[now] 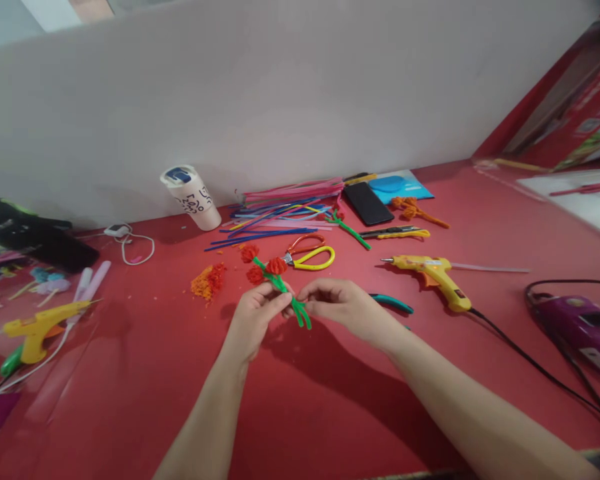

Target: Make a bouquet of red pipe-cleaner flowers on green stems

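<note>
My left hand (265, 305) is closed around a small bunch of pipe-cleaner flowers (277, 267), with red fluffy heads at the top and green stems (301, 313) pointing down to the right. My right hand (333, 301) is pinched beside the stems, its fingertips at or close to a green pipe cleaner; what sits between them is hidden. Just behind the bunch lie scissors (314, 258) with one red and one yellow handle. Left of the flowers is a pile of orange and red fuzz clippings (209, 283). Teal-handled pliers (391, 303) are partly hidden behind my right hand.
Loose pipe cleaners (285, 210) lie along the wall beside a white tumbler (193, 199). Rightward are a phone (369, 203), a utility knife (397, 233), a corded yellow glue gun (433, 273) and a purple power strip (580, 323). Another yellow glue gun (40, 328) is at left.
</note>
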The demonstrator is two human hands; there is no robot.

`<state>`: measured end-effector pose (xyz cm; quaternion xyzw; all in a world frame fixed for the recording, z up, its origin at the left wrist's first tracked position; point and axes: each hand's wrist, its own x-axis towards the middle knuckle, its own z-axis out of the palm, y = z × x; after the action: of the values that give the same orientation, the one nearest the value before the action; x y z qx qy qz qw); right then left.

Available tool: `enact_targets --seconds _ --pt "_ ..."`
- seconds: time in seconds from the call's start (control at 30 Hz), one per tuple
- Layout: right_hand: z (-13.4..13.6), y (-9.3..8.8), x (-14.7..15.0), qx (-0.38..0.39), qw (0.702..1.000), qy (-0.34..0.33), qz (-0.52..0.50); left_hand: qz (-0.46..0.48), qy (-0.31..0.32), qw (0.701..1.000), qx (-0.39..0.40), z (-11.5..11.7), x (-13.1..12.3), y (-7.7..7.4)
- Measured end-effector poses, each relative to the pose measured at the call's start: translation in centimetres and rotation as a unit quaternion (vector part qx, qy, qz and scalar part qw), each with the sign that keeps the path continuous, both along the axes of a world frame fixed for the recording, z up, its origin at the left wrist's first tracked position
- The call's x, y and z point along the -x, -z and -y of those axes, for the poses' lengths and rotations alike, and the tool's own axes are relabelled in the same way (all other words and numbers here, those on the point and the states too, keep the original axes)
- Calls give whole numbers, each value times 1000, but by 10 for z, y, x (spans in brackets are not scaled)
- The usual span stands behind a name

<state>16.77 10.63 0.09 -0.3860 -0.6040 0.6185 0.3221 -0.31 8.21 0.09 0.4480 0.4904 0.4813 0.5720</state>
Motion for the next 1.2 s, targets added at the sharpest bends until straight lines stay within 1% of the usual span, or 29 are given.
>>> enact_targets --seconds 0.1,0.17,0.23,0.3,0.37,0.4,0.43,0.47,0.53,0.6,0.63,0.67,0.7,0.73,0.77,0.83,0.9,0.93,0.97,1.03,1.13,1.2 --pt "1 -3 1 -98 985 30 139 -124 1 992 -22 1 0 0" --pt "1 -3 2 -121 975 58 179 -197 1 980 -38 2 -1 1" --pt "0 -2 2 -102 976 74 175 -270 1 961 -66 3 -2 4" --pt "-2 -1 1 -59 984 81 150 -327 -8 939 -102 4 -5 6" --pt "-2 -1 2 -21 989 83 123 -353 -40 926 -129 4 -8 9" --pt "0 -2 4 -15 989 87 115 -351 -62 925 -134 5 -10 10" --pt "2 -2 6 -25 989 93 115 -337 -86 928 -130 5 -11 11" --pt "5 -2 8 -53 986 102 123 -310 -110 937 -120 5 -13 12" --pt "13 -1 14 -161 967 117 158 -234 -141 958 -87 5 -15 13" --pt "20 0 18 -284 932 118 194 -163 -151 973 -60 4 -15 12" --pt "22 -1 18 -329 916 108 205 -142 -152 977 -53 4 -14 11" --pt "22 -1 18 -354 907 96 207 -133 -147 979 -50 3 -13 9" --pt "21 -2 16 -357 907 89 203 -129 -135 981 -48 3 -11 7" --pt "18 -3 13 -340 917 90 190 -125 -116 984 -47 2 -9 5" --pt "14 -5 10 -307 931 98 170 -119 -89 988 -44 2 -8 3" --pt "6 -6 3 -211 965 108 110 -103 -27 994 -32 1 -5 0" --pt "-1 -4 0 -100 992 70 34 -90 17 996 -21 2 -5 -2" --pt "-3 -1 0 -51 997 57 -3 -89 29 995 -19 3 -5 -3" --pt "-4 2 1 -12 998 54 -35 -91 38 995 -19 3 -6 -3" --pt "-3 7 5 33 994 74 -77 -93 58 994 -17 5 -8 -2" --pt "2 11 13 65 985 110 -114 -84 78 993 -11 7 -11 0" --pt "5 9 15 79 976 144 -144 -57 64 996 -3 7 -14 2"
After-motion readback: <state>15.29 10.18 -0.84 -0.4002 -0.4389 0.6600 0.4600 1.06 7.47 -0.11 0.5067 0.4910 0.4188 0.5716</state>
